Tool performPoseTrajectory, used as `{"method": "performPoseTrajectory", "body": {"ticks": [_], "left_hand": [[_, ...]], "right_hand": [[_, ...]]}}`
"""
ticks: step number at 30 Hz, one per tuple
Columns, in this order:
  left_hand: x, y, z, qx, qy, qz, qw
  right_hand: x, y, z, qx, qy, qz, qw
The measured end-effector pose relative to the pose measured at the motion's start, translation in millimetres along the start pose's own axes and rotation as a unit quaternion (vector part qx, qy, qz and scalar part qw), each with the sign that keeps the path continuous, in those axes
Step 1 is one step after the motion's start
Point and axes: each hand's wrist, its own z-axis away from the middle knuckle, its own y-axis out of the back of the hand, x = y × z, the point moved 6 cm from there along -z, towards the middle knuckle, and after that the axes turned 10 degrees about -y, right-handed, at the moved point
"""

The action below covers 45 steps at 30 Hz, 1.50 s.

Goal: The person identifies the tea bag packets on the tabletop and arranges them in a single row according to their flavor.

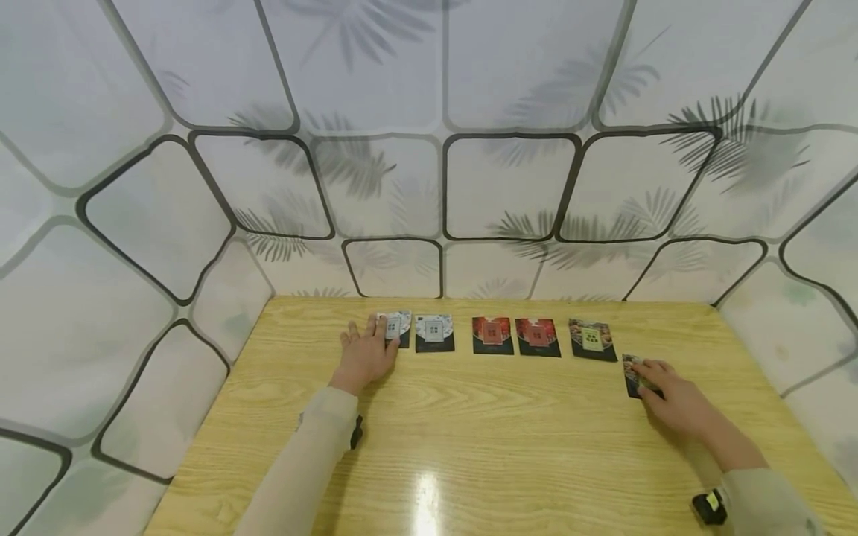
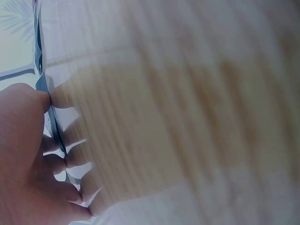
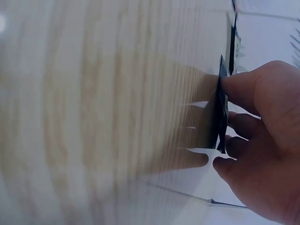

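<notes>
My left hand (image 1: 365, 357) lies with fingers spread at the far left of a row of small printed packets. Its fingertips rest on the white-and-black packet (image 1: 400, 327), covering its left part. In the left wrist view the fingertips touch the tabletop and that packet's edge (image 2: 55, 126). At the right end, my right hand (image 1: 677, 398) holds a dark packet with a food picture (image 1: 632, 378) by thumb and fingers. The right wrist view shows this packet (image 3: 222, 108) edge-on, tilted close over the wood, with the thumb at one end.
Between the hands lie another white-and-black packet (image 1: 434, 333), two red-and-black packets (image 1: 492, 348) and a dark packet with a yellow-green label (image 1: 593, 353). They line the back of the wooden table (image 1: 482, 432). Patterned fabric walls (image 1: 509, 186) rise behind and at both sides.
</notes>
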Motion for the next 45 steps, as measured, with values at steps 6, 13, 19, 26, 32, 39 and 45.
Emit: {"method": "performPoseTrajectory", "body": {"ticks": [6,13,19,26,32,39,45], "left_hand": [[1.1,-0.1,0.5,-0.001,0.001,-0.002,1.0000],[1.0,0.5,-0.4,0.000,0.001,-0.005,1.0000],[-0.6,-1.2,-0.6,0.000,0.000,-0.004,1.0000],[-1.0,-2.1,-0.5,-0.003,0.003,-0.005,1.0000],[0.2,-0.3,-0.3,0.000,0.003,-0.002,1.0000],[1.5,0.8,1.0,-0.002,0.003,-0.009,1.0000],[0.9,1.5,1.4,0.002,-0.001,-0.009,1.0000]], "right_hand": [[9,2,-6.9,-0.009,0.001,-0.004,1.0000],[14,7,-23.7,-0.011,-0.004,-0.007,0.9999],[18,6,-37.6,-0.031,-0.019,-0.004,0.9993],[18,8,-48.3,-0.042,-0.025,-0.011,0.9987],[19,7,-54.5,-0.033,-0.031,-0.007,0.9990],[19,3,-60.4,-0.010,-0.027,-0.009,0.9996],[20,1,-62.5,-0.007,-0.023,-0.012,0.9996]]}}
